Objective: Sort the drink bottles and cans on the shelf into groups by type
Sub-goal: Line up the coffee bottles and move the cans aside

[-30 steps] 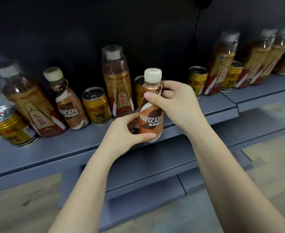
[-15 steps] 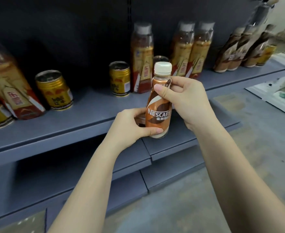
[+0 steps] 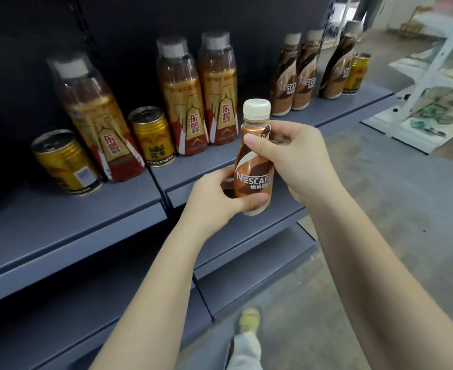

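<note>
A brown Nescafe bottle (image 3: 254,166) with a cream cap is held upright in front of the grey shelf (image 3: 86,214). My left hand (image 3: 214,198) grips its base and my right hand (image 3: 297,161) grips its neck and upper body. On the shelf behind stand three tall amber tea bottles (image 3: 182,102), two gold cans (image 3: 153,137) among them at the left, and three Nescafe bottles (image 3: 294,78) grouped at the right with another gold can (image 3: 356,73) beside them.
Lower grey shelves (image 3: 246,252) jut out below my arms. A white rack (image 3: 439,76) with printed sheets stands on the floor at the right. My foot in a yellow sandal (image 3: 249,320) shows below. A person's legs (image 3: 366,9) stand in the far background.
The view has shifted right along the shelf, bringing the group of Nescafe bottles closer. Both hands keep the same grip on the bottle.
</note>
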